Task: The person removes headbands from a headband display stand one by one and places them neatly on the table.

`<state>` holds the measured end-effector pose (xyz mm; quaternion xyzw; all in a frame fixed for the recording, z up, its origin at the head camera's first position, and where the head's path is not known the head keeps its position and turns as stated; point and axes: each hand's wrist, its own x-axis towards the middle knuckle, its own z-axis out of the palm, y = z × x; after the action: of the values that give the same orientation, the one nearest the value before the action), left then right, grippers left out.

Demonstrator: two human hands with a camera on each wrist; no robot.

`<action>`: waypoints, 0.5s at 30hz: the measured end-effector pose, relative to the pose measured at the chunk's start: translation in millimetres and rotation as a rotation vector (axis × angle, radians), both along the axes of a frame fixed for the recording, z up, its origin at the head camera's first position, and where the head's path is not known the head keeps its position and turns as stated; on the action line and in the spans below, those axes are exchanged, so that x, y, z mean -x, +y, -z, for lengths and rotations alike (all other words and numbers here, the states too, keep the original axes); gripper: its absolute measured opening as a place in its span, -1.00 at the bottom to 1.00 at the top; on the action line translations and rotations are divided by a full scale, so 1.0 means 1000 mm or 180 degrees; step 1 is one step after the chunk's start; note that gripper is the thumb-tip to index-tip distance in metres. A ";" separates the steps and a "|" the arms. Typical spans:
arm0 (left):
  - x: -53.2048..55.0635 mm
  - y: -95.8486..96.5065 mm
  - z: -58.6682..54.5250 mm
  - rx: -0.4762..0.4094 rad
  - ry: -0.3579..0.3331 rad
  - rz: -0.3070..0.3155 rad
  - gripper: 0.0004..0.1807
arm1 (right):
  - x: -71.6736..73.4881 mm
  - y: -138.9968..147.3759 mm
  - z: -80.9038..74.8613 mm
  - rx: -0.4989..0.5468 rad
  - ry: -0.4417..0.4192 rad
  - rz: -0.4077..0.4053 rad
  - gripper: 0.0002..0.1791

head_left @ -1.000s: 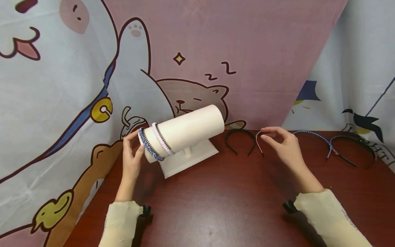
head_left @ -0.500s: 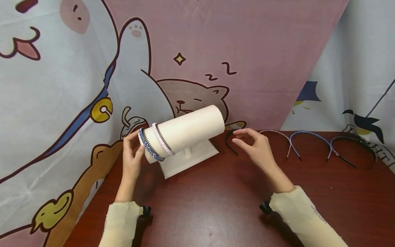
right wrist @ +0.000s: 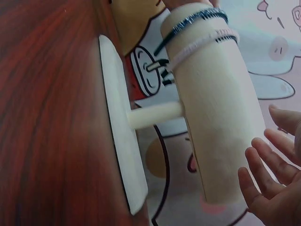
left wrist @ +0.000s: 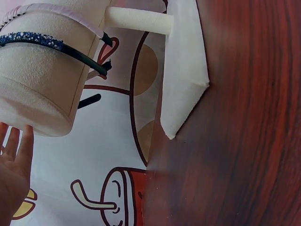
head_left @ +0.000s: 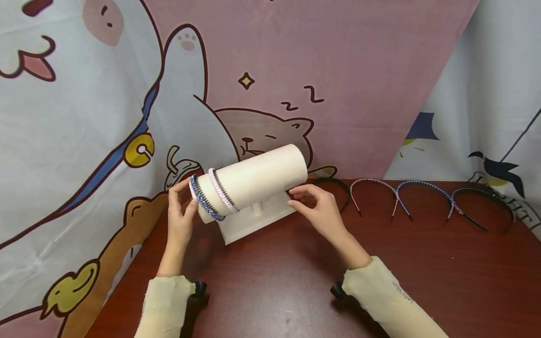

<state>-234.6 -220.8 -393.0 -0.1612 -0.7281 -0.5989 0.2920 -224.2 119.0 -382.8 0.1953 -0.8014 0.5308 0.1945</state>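
A padded white headband display roll stands tilted on a white base. Around its left part sit a blue glitter headband and a pale lilac headband, side by side with their teeth inward. My left hand touches the roll's left end with its fingertips and thumb. The left wrist view shows its fingers fairly straight against the end face. Close to the roll's right end, my right hand is held with thumb and fingers apart; nothing shows between them in the right wrist view.
Along the back of the dark red table lie a black headband, a pink one, a blue one and another dark one. A cartoon-printed cloth hangs right behind them.
My right hand has moved left, from the pink headband past the black one to the roll's right end. The left hand, the roll and the two headbands on it have stayed in place.
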 end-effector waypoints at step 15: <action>0.001 0.000 0.002 -0.0020 0.0018 0.0015 -0.39 | -0.004 -0.046 0.017 -0.0002 0.0081 -0.0277 -0.75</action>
<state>-235.7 -221.0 -394.8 -0.1637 -0.7250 -0.6014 0.2932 -220.5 73.4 -400.3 0.2367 -0.7898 0.5360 0.1814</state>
